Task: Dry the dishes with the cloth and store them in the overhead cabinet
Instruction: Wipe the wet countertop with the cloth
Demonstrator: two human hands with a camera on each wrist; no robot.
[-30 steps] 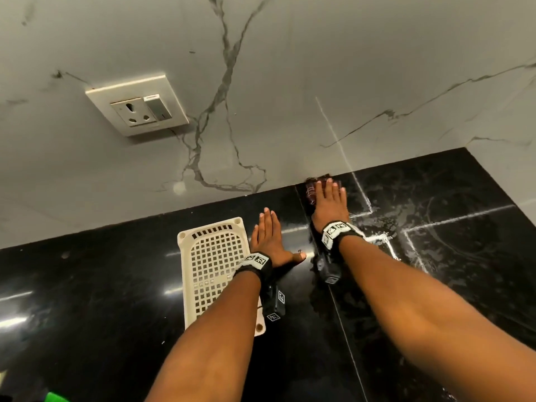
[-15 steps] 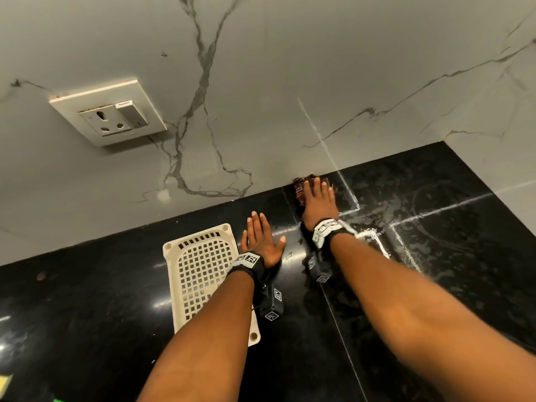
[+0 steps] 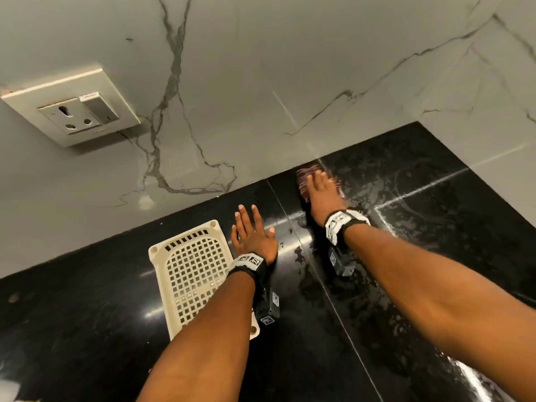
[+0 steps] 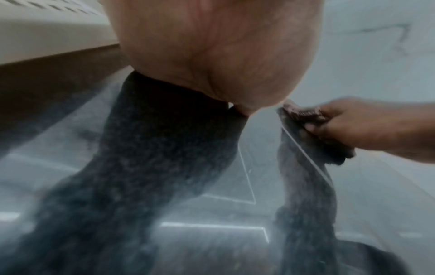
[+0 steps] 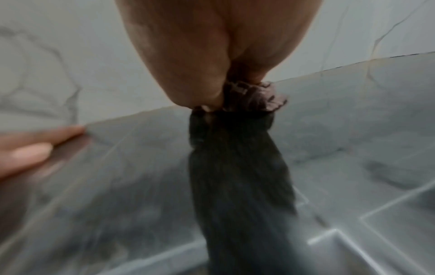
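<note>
Cloth (image 3: 308, 178) lies on the wet black tabletop (image 3: 435, 204) by the wall, under the right hand (image 3: 323, 195), grip clamped on it. Left hand (image 3: 253, 234) lies flat, fingers apart, beside a basket (image 3: 191, 268).

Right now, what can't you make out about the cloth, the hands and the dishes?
- cloth: mostly under the right hand; blurred in every view, so pattern and fold unclear.
- right hand's finger positions: motion-blurred in the head view.
- left hand: its wrist camera shows only the palm heel.
- basket: near end hidden by the left forearm.
- Dishes and overhead cabinet: outside all frames.
</note>
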